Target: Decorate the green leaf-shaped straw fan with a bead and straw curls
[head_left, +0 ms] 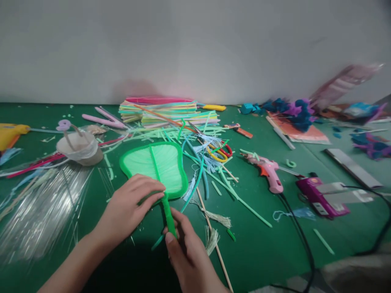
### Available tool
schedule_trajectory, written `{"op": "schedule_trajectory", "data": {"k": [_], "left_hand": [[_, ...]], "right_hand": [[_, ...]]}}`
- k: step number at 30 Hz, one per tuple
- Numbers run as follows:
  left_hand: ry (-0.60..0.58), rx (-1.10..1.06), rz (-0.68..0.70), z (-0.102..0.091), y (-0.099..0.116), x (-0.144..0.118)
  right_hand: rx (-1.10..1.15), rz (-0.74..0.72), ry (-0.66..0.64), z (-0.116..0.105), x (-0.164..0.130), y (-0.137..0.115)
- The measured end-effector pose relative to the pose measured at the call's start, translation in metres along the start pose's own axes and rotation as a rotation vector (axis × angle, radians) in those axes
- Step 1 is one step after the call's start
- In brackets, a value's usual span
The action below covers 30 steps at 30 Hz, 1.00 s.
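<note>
A green hand fan (169, 173) is held over the table, its pale face edged in bright green, with a rib down the middle and a wrapped handle. My left hand (131, 205) is closed at the base of the face, where the handle begins; its fingertips pinch there. Lower down, my right hand (191, 252) grips the end of the handle between thumb and fingers. A teal strip (158, 242) shows beneath the handle. Just right of the fan lie red-and-yellow-handled scissors (218, 156) among blue tassels (210, 142) and pale green strips.
Stacked coloured strips (168, 110) lie by the wall. Left are a cup (80, 148), clear filaments (39, 211) and a yellow tool (12, 134). A pink glue gun (269, 171), its cord trailing frontward, and a purple device (320, 197) sit right. A wooden stick (214, 236) lies beside my right hand.
</note>
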State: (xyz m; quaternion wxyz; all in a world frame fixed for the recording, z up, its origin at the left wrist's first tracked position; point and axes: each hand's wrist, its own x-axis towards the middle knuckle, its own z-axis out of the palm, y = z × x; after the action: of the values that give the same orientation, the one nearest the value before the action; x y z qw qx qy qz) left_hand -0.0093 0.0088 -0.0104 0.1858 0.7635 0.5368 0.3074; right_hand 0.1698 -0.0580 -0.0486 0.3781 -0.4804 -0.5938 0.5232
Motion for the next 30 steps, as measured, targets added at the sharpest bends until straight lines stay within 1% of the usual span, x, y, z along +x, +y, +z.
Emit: {"op": "schedule_trajectory", "data": {"k": [3,6,10,13,15,17,18,20,22,23,24,26,27,28,30], "left_hand": [[-0.031,-0.042,-0.005,-0.003,-0.004,0.001],[-0.098,-0.076,0.018,-0.004,-0.007,0.000],[-0.121,-0.055,0.039,-0.003,-0.008,-0.002],[-0.149,-0.036,0.023,-0.001,-0.008,-0.002],[-0.171,-0.028,0.017,0.000,-0.009,-0.002],[-0.189,-0.020,0.015,0.000,-0.010,-0.002],[-0.194,-0.014,0.014,0.000,-0.010,-0.002],[-0.200,0.000,0.003,-0.001,-0.011,-0.002],[-0.199,0.013,-0.004,-0.003,-0.011,-0.003],[-0.195,0.016,-0.003,-0.003,-0.011,-0.003],[-0.190,0.016,-0.001,-0.003,-0.010,-0.003],[-0.171,0.010,0.011,-0.002,-0.009,-0.002],[-0.165,0.003,0.019,-0.001,-0.009,-0.001],[-0.163,-0.007,0.027,0.000,-0.009,-0.001],[-0.172,-0.031,0.034,0.002,-0.009,0.001]], "right_hand": [[0.023,0.015,-0.094,-0.007,0.001,-0.010],[-0.113,-0.046,-0.165,-0.015,0.001,-0.017],[-0.293,-0.105,-0.230,-0.022,-0.005,-0.016],[-0.414,-0.142,-0.248,-0.027,-0.009,-0.014],[-0.540,-0.193,-0.220,-0.035,-0.009,-0.017],[-0.655,-0.234,-0.159,-0.050,-0.006,-0.024],[-0.694,-0.247,-0.117,-0.062,-0.003,-0.028],[-0.762,-0.233,0.002,-0.092,0.006,-0.036],[-0.841,-0.168,0.161,-0.129,0.019,-0.041],[-0.885,-0.127,0.255,-0.149,0.027,-0.041],[-0.943,-0.078,0.376,-0.167,0.035,-0.041],[-1.102,0.001,0.609,-0.200,0.050,-0.035],[-1.170,0.049,0.675,-0.213,0.056,-0.030],[-1.221,0.097,0.700,-0.223,0.062,-0.024],[-1.256,0.137,0.679,-0.235,0.071,-0.009]]}}
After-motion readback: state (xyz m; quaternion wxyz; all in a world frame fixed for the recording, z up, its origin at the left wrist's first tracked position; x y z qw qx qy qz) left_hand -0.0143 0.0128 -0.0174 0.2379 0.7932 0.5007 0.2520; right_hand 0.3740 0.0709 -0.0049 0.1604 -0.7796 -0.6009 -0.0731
